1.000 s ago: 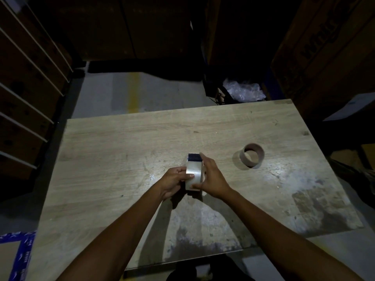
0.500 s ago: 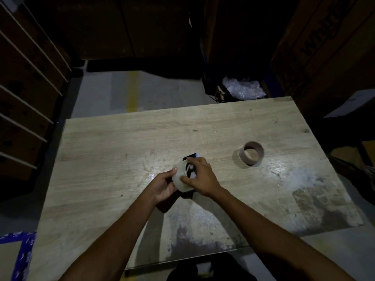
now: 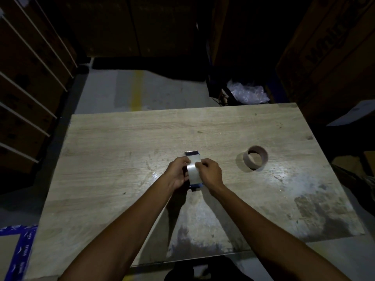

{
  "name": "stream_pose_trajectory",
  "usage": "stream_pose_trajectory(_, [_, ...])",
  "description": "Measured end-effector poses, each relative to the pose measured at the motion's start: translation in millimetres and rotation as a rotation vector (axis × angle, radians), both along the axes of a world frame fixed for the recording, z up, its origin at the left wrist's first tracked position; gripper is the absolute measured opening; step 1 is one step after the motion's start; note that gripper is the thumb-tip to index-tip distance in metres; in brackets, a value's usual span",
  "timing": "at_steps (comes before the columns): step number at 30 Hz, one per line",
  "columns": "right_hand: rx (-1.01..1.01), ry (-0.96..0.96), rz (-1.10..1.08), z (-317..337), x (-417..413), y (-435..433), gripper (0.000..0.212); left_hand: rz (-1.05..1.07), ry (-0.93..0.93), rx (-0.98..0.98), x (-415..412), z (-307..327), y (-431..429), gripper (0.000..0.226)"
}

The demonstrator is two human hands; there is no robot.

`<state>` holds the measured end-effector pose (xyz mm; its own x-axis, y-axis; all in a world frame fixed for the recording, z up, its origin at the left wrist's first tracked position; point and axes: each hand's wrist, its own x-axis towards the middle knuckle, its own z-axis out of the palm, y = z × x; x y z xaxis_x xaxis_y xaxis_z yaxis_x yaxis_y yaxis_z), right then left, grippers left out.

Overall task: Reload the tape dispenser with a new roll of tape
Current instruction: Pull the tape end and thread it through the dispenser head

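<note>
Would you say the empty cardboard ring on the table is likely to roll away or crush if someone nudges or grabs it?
The cardboard core seems to stand on its flat end, so a nudge would probably slide it. Bare and hollow, it is likely very light. Its thin wall might dent under a hard squeeze.

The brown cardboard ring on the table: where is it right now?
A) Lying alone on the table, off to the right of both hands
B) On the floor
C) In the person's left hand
A: the cardboard ring lies untouched on the table, apart from both hands.
</note>
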<state>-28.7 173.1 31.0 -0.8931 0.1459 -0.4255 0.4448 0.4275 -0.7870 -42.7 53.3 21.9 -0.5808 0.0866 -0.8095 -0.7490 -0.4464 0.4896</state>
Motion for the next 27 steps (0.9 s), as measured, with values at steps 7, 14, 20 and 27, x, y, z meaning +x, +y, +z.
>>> stream_pose_trajectory(7, [-0.052,-0.001,0.075,-5,-5,11,0.021,-0.003,0.093,0.032,6,1,-4,0.021])
stream_pose_trajectory(14, [-0.115,-0.071,-0.054,-19,-11,11,0.054,-0.073,0.188,-0.04,16,-3,-6,0.015])
stream_pose_trajectory(20, [-0.263,-0.136,0.045,-8,-7,18,0.026,-0.087,0.211,-0.074,15,-6,-7,0.019])
stream_pose_trajectory(27, [-0.381,-0.111,0.141,-9,-4,27,0.014,-0.083,0.209,-0.045,14,-11,-9,0.023])
